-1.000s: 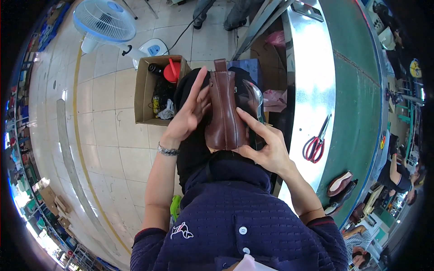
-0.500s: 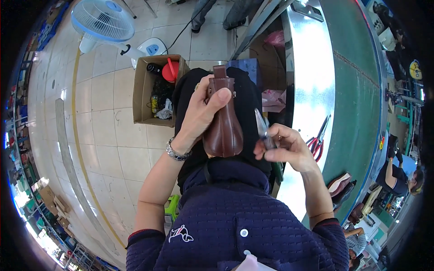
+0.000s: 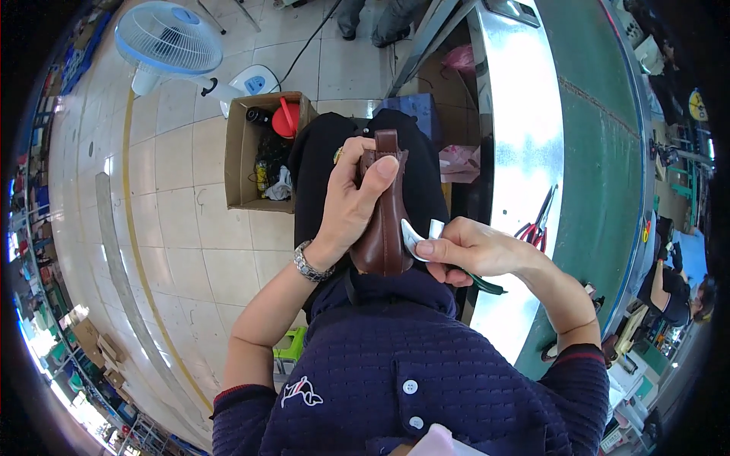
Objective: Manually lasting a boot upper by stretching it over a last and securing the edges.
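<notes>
A brown leather shoe [image 3: 384, 243], with a raised tab at its far end, is held over my lap. My left hand [image 3: 352, 190] is closed around its far half, thumb on top by the tab. Along its near right side, my right hand [image 3: 471, 247] grips what looks like a pair of snips [image 3: 411, 239], with silver blades apart and a dark green handle. One blade tip is at the shoe's side; whether it touches the leather I cannot tell. My palm and fingers hide the middle of the tool.
A metal-topped bench [image 3: 525, 129] runs along my right, bearing red-handled pliers [image 3: 536, 228] and a phone [image 3: 513, 11]. Beyond lies a green conveyor belt [image 3: 593, 190]. At left are a cardboard box [image 3: 237, 163] of odds and ends and a fan [image 3: 169, 39]. Another person's legs [image 3: 391, 23] are ahead.
The right hand has brought the snips left to the shoe's side, turning them so the blades show apart. The left hand and shoe have shifted slightly toward me and right.
</notes>
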The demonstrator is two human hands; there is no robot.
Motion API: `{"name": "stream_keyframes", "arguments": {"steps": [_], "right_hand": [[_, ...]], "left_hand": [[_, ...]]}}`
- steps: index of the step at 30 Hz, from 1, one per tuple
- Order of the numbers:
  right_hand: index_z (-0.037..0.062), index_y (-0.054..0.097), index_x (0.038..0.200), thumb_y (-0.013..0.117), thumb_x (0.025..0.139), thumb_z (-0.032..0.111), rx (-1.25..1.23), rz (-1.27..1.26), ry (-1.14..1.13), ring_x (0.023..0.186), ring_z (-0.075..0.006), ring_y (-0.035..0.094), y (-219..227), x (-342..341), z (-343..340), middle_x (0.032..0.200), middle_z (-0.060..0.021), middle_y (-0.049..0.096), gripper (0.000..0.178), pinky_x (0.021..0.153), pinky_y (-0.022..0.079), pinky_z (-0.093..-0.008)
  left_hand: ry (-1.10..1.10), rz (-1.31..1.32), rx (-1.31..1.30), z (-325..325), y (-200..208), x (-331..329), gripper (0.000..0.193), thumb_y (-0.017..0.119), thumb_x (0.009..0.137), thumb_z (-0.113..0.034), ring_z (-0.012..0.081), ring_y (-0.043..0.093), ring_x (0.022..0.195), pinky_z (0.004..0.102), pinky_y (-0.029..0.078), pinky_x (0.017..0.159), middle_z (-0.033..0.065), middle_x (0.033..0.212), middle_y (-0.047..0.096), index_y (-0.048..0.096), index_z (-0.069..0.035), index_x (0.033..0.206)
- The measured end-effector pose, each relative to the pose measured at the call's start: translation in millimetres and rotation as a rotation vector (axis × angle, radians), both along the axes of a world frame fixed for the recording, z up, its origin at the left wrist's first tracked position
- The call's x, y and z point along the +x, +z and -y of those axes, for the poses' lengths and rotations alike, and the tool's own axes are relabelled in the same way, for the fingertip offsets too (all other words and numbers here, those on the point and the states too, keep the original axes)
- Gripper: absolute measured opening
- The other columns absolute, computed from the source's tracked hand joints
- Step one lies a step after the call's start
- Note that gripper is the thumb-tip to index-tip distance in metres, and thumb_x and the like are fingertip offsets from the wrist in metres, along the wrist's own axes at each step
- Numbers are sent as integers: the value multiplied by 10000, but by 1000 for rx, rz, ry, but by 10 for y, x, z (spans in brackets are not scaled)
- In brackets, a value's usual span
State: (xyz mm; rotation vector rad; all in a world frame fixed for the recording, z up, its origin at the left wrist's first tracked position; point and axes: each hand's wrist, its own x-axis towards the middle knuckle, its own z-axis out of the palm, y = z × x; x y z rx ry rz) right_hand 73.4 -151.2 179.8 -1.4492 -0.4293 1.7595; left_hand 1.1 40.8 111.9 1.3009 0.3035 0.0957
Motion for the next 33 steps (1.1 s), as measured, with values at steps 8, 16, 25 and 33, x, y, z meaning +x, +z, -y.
{"name": "stream_keyframes", "arguments": {"steps": [8,16,25,33], "right_hand": [[15,581,555,466,979,502,-142,276,169,408,-110,498,272,89,-216,439,-15,475,655,428,392,-256],[21,606,618,446,966,556,-79,238,21,431,-136,538,110,-7,-189,495,-40,530,658,437,418,-288],[36,547,557,438,971,559,61,-123,-96,403,-94,474,-92,-9,-157,454,9,445,676,414,371,-224],[16,527,526,437,978,537,-89,281,49,390,-93,464,198,80,-322,437,9,439,695,404,376,-242]], "left_hand": [[39,-12,57,-40,-83,3,407,625,905,-435,73,429,786,226,379,719,-7,874,462,581,-38,983],[13,-51,-153,-119,19,61,401,583,937,-458,50,458,775,212,384,701,-13,849,499,576,-57,927],[42,-2,-68,-49,9,17,403,583,938,-443,51,469,737,203,390,660,-15,845,499,582,-40,952],[46,-23,-69,-118,-33,57,432,615,911,-461,46,466,711,206,392,632,-13,812,478,582,-31,890]]}}
